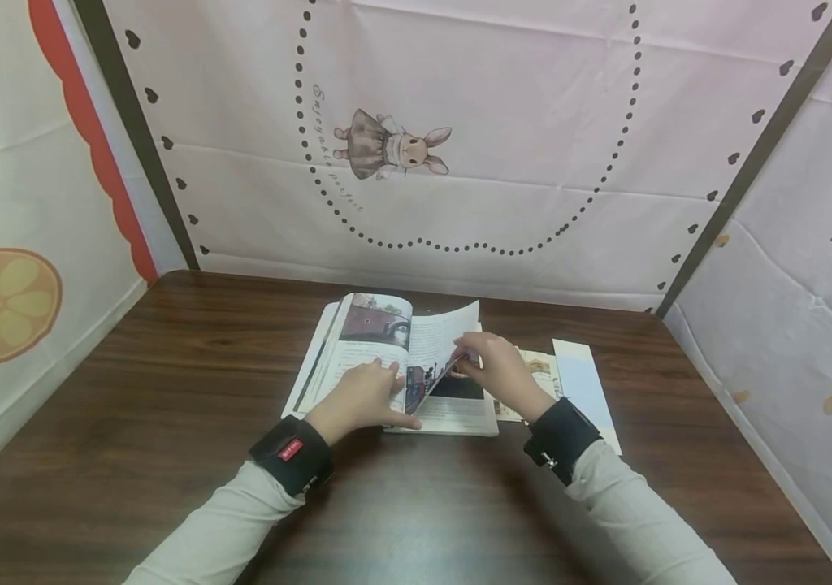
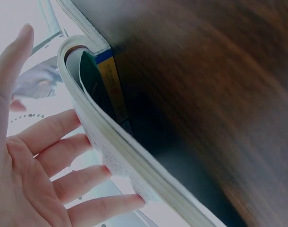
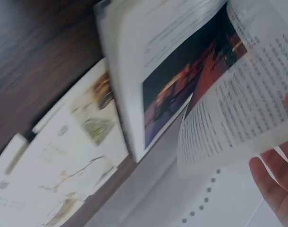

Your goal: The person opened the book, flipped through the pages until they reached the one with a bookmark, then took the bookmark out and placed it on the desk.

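A thick open book [image 1: 366, 357] with printed text and colour photos lies on the table. My left hand [image 1: 363, 396] rests on its left-hand pages, fingers spread and thumb reaching past the fold. In the left wrist view the fingertips [image 2: 125, 202] touch the curved stack of pages [image 2: 134, 153]. My right hand [image 1: 498, 370] pinches the edge of a lifted page [image 1: 439, 335], which stands tilted above the right-hand side. That same page [image 3: 238, 118] bends upward in the right wrist view, where the hand [image 3: 278, 189] is partly cut off.
Right of the book lie cream printed cards [image 1: 542, 370], partly under or beside it, and a pale blue strip [image 1: 584, 390]. The brown wooden table [image 1: 167, 390] is bordered by printed cloth walls [image 1: 533, 122] at the back and both sides.
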A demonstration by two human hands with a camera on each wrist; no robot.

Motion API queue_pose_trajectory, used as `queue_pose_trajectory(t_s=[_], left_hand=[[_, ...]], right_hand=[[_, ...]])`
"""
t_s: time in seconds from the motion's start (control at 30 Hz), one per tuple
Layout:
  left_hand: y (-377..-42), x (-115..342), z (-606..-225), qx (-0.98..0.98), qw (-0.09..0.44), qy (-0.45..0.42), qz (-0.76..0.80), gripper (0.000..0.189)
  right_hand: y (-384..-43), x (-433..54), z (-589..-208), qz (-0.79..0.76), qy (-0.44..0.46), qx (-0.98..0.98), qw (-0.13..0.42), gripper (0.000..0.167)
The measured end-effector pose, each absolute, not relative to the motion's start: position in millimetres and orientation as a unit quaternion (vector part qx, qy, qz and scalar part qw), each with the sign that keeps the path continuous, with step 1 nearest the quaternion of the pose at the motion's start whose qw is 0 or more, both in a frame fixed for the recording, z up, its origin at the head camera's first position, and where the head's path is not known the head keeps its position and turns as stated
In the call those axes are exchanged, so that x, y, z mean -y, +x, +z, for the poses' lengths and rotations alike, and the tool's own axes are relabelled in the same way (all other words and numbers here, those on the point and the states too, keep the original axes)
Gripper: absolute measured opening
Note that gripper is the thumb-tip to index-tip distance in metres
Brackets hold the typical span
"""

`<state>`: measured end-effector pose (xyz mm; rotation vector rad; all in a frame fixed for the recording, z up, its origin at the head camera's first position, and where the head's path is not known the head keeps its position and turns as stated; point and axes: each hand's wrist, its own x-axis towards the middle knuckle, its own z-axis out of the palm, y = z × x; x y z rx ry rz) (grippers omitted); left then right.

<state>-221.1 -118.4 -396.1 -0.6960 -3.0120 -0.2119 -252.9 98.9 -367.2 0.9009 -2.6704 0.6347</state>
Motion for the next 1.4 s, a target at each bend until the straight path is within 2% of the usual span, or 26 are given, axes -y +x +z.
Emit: queue_pose_trajectory(t_s=[0.13, 0.23, 0.3, 0.37, 0.47, 0.57, 0.7, 0.87, 1.0, 1.17, 1.27, 1.4], left_hand=[[-219.4, 114.6, -397.1, 0.974, 0.033, -0.214, -0.066, 0.075], [-218.9, 113.0, -398.4, 0.974, 0.047, -0.214, -0.065, 0.058], [-218.8, 113.0, -399.5, 0.971, 0.062, -0.219, -0.072, 0.046], [-218.9, 113.4, -400.0, 0.968, 0.075, -0.222, -0.089, 0.038], [-218.6, 114.1, -400.7, 0.966, 0.084, -0.218, -0.116, 0.031], [-218.8, 114.6, -401.7, 0.965, 0.089, -0.209, -0.128, 0.024], [-219.7, 114.3, -402.3, 0.968, 0.091, -0.196, -0.128, 0.034], [-220.0, 113.2, -403.2, 0.971, 0.1, -0.178, -0.127, 0.035], [-219.4, 114.6, -402.9, 0.972, 0.095, -0.166, -0.137, 0.037], [-225.2, 122.5, -397.8, 0.966, 0.051, -0.142, -0.209, 0.041], [-230.5, 131.8, -393.0, 0.947, 0.017, -0.111, -0.301, 0.033], [-235.2, 146.4, -388.0, 0.914, 0.011, -0.055, -0.402, 0.033]], right_hand=[[-251.0, -93.7, -364.0, 0.238, 0.327, 0.901, 0.155, 0.009], [-250.1, -92.0, -361.6, 0.244, 0.331, 0.895, 0.171, 0.01], [-249.6, -92.5, -360.7, 0.249, 0.322, 0.896, 0.175, 0.02], [-249.6, -94.5, -360.7, 0.249, 0.303, 0.904, 0.17, 0.037], [-248.5, -100.6, -363.0, 0.238, 0.277, 0.921, 0.133, 0.053], [-247.4, -108.4, -367.7, 0.202, 0.268, 0.94, 0.058, 0.051], [-245.6, -118.2, -376.2, 0.148, 0.272, 0.949, -0.056, 0.051], [-244.1, -125.6, -388.1, 0.104, 0.286, 0.941, -0.15, 0.068], [-243.1, -126.4, -394.1, 0.075, 0.294, 0.937, -0.172, 0.077], [-245.1, -124.5, -394.0, 0.061, 0.284, 0.944, -0.157, 0.074], [-247.5, -123.5, -392.7, 0.064, 0.275, 0.945, -0.163, 0.072], [-250.0, -122.6, -391.4, 0.065, 0.274, 0.944, -0.171, 0.071]])
